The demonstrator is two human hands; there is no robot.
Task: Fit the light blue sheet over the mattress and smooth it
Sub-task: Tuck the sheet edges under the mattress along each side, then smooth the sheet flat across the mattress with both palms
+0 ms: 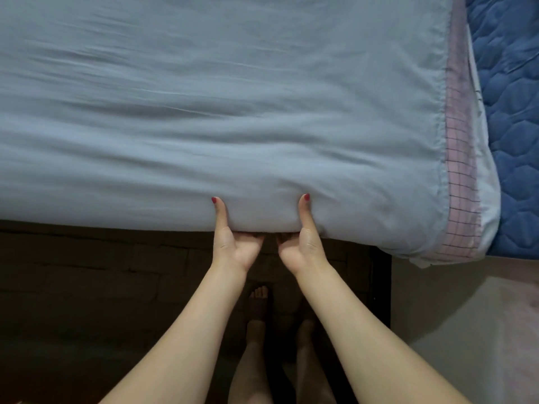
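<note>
Both hands, the left hand (233, 243) and right hand (300, 243), grip the near edge of the wrinkled light blue cotton sheet (204, 112) at lower centre, thumbs on top, fingers curled underneath; tucking seems underway, and smoothing the wrinkles across the upper frame likely follows.

Both forearms are bare — no sleeves, watch or bands visible. The left hand (233, 243) and right hand (300, 243) carry red polish on the thumbnails; other nails are hidden. Lower legs are bare — one foot (259, 298) wears dark open-toed footwear.
</note>
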